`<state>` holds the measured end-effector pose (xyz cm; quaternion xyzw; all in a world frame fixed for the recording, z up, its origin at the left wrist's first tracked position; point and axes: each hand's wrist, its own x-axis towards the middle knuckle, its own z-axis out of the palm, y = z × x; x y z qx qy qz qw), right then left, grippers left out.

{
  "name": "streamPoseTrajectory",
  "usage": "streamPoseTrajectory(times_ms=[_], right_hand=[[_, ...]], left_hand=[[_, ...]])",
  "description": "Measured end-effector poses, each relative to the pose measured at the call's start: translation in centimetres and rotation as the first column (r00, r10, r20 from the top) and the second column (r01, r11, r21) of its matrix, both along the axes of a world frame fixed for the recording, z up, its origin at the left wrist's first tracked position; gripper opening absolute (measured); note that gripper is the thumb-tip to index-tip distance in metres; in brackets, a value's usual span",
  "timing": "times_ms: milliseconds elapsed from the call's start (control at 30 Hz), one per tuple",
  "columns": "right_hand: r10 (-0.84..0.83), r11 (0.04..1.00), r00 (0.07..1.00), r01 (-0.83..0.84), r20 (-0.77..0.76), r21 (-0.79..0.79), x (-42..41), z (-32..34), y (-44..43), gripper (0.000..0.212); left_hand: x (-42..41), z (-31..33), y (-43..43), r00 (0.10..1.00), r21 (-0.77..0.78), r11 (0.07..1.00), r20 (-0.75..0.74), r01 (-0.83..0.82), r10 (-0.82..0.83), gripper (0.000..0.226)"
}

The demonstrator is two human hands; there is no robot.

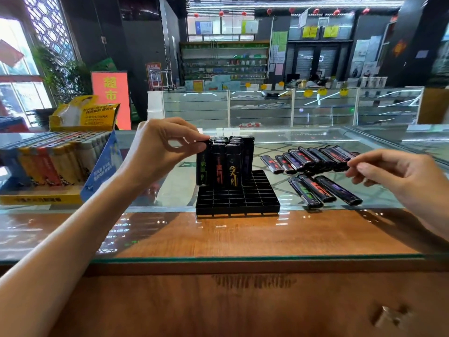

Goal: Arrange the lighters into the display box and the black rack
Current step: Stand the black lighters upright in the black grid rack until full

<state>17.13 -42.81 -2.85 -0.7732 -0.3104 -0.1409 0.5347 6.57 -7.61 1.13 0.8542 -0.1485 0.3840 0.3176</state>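
STEP seat lighter (203, 164) | left hand (162, 147) pinching its top; right hand (393, 173) loose, empty, 3 o'clock | lower plumb into black rack (243, 201) cell

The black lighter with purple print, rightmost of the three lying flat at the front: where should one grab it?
I'd pinch the black lighter with purple print across its near end, from above with the right hand. It lies flat on the glass countertop, and that end juts past the red-printed black lighter beside it, leaving both long sides free.

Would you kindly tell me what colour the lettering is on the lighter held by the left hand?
Green, on the black lighter; head view shows it best.
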Motion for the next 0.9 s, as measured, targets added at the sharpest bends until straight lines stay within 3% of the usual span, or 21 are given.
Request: streamPoseTrajectory(times_ms=[67, 133, 200, 267, 367, 467, 633, 900], right_hand=[[-0.067, 0.997, 0.998, 0.068, 0.011, -0.029, 0.1, 0.1, -0.1, 0.020], [-0.197, 0.965, 0.979, 0.204, 0.057, -0.164, -0.1, 0.3, 0.2, 0.010], [-0.319, 0.841, 0.940, 0.338, 0.117, -0.423, -0.5, 0.7, 1.2, 0.049], [-0.349, 0.689, 0.926, 0.358, 0.145, -0.630, -1.1, 1.3, 2.9, 0.082], [-0.350, 0.474, 0.921, 0.333, 0.172, -0.815, -1.7, 1.7, 5.5, 0.084], [-0.321, 0.330, 0.925, 0.309, 0.202, -0.892, -1.9, 2.2, 7.6, 0.074], [-0.261, 0.265, 0.946, 0.260, 0.190, -0.929, -1.0, 3.2, 8.1, 0.051], [-0.266, 0.222, 0.956, 0.189, 0.127, -0.957, 0.4, 3.1, 8.0, 0.052]], left_hand=[[0.1, 0.0, -0.1, 1.000, -0.035, 0.999, -0.002, 0.009, -0.009, 0.021], [0.2, -0.1, -0.1, 1.000, -0.081, 0.996, -0.004, 0.028, -0.029, 0.024], [0.3, -0.1, -0.2, 1.000, -0.082, 0.996, -0.005, 0.027, -0.027, 0.026], [0.4, -0.1, -0.3, 1.000, -0.069, 0.998, -0.006, 0.017, -0.017, 0.028], [0.3, -0.1, 0.0, 1.000, -0.076, 0.997, 0.003, 0.000, 0.001, 0.027], [0.1, 0.0, 0.3, 1.000, -0.072, 0.997, 0.025, -0.017, 0.019, 0.027], [0.5, -0.2, 0.1, 1.000, -0.029, 1.000, 0.024, -0.008, 0.009, 0.025], [0.5, -0.1, 0.2, 0.999, 0.015, 1.000, 0.041, -0.005, 0.004, 0.022]])
